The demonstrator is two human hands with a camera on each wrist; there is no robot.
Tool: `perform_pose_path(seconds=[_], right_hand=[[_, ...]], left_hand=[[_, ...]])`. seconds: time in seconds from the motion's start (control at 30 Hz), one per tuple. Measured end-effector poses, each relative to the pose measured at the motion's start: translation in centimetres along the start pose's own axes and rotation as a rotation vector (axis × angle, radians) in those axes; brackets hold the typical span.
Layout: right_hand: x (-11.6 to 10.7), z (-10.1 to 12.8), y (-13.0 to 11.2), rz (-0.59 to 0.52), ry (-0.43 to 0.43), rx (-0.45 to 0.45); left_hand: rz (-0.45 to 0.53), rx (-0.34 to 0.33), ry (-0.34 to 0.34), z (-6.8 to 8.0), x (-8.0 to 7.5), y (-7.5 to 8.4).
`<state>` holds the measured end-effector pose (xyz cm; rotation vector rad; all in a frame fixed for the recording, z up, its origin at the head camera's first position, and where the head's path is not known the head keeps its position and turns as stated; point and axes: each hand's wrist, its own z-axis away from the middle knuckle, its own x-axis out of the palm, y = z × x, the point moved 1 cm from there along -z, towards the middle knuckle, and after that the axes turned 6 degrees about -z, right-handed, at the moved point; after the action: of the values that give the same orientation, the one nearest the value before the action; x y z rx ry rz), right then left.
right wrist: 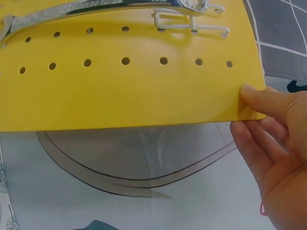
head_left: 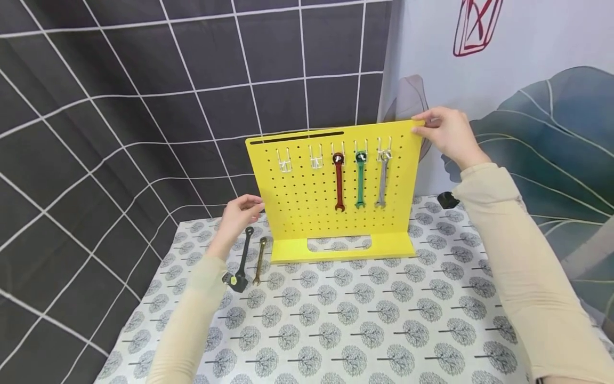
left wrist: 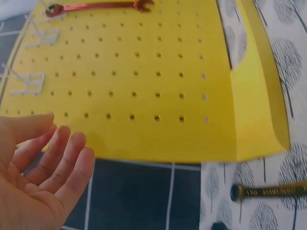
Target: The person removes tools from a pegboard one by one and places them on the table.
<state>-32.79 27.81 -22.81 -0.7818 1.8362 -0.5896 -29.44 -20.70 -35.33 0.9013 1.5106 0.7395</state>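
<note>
A yellow pegboard [head_left: 297,202] stands upright on the table. My right hand [head_left: 423,124] pinches its top right corner; in the right wrist view the thumb lies on the front of the pegboard [right wrist: 120,91] and the fingers [right wrist: 249,143] curl behind it. My left hand [head_left: 254,204] hovers open beside the board's left edge, fingers relaxed [left wrist: 62,143]; I cannot tell whether they touch it. A red wrench [head_left: 339,181], a green wrench [head_left: 360,178] and a grey wrench [head_left: 382,178] hang from hooks. Two white hooks [head_left: 284,160] on the left hang empty.
A black wrench [head_left: 243,258] and a brass wrench [head_left: 260,260] lie side by side on the tree-patterned tablecloth [head_left: 360,320], just left of the board's foot. A small black object [head_left: 447,200] sits behind the board's right side. Curtains hang close behind.
</note>
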Motion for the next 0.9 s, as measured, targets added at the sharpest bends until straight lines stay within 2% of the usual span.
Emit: perform_pose_path(seconds=[0.2,0.43,0.9], right_hand=[[0.2,-0.1,-0.1,0.004,0.008,-0.015],[0.3,0.0,0.1,0.000,-0.004,-0.010],[0.1,0.0,0.1,-0.013,-0.003,0.008]], left_hand=[[0.038,0.056,-0.046,-0.2,1.1,1.6],[0.103,0.082,-0.076,-0.5,2.6,3.3],[0.142,0.135,-0.138,-1.5,5.6,6.1]])
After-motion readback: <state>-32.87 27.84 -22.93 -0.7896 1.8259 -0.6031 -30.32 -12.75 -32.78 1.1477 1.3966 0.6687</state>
